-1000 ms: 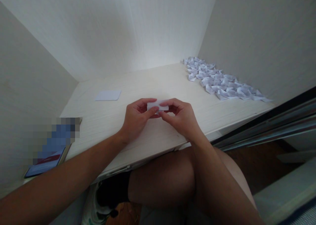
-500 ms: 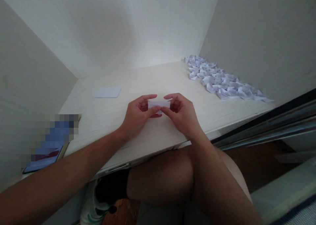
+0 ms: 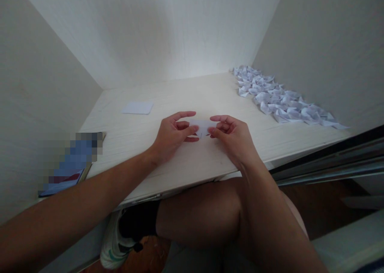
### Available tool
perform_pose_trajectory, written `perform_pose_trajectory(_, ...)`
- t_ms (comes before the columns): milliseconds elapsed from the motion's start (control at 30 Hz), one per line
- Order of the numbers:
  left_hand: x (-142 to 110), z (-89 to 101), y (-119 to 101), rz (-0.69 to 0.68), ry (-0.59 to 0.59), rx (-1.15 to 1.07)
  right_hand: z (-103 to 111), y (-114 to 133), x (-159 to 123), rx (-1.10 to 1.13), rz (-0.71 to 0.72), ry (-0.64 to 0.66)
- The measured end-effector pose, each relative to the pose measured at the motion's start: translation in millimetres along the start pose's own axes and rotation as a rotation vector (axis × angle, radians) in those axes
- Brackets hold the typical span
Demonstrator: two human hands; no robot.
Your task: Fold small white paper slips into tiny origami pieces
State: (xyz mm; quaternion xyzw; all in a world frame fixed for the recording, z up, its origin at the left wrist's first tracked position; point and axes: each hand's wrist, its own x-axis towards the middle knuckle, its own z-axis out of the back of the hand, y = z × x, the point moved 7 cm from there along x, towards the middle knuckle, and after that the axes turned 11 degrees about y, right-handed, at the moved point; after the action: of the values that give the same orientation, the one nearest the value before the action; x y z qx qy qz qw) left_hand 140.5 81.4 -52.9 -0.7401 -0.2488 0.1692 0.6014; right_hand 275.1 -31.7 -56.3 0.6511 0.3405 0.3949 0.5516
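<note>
Between my two hands is a small piece of folded white paper (image 3: 204, 126), raised a little over the desk. My left hand (image 3: 177, 131) pinches its left end with thumb and fingers, the index finger stretched out above. At the right end my right hand (image 3: 231, 133) pinches it the same way, its index finger also lifted. Crease lines or an edge show faintly on the near side of the paper. The fingers behind it are partly hidden.
Many folded white paper pieces (image 3: 276, 97) lie in a long heap along the right wall. A flat white sheet or stack of paper (image 3: 138, 108) rests at the back left of the white desk (image 3: 180, 173). A blue item (image 3: 72, 165), partly pixelated, leans near the left wall.
My thumbs have moved apart, from meeting at the paper's middle to nearer its two ends, baring more of its face. The whole view has shifted slightly.
</note>
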Motion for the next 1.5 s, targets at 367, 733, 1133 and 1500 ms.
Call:
perform_pose_trajectory(367, 1, 0.3, -5, -0.04, 0.024, 0.041, 6, -2, 1, 0.174, -0.025, -0.07)
perform_pose_trajectory(733, -4, -12.7, -20, -0.249, 0.262, 0.364, 10, 8, -6, 0.203, -0.033, 0.013)
perform_pose_trajectory(1133, -13, -27.7, -23, -0.266, 0.435, 0.507, 15, 15, -11, 0.047, -0.04, 0.146)
perform_pose_trajectory(1500, -33, -37.1, -51, -0.898, 0.321, 0.994, 13, 7, -15, 0.292, -0.226, 0.178)
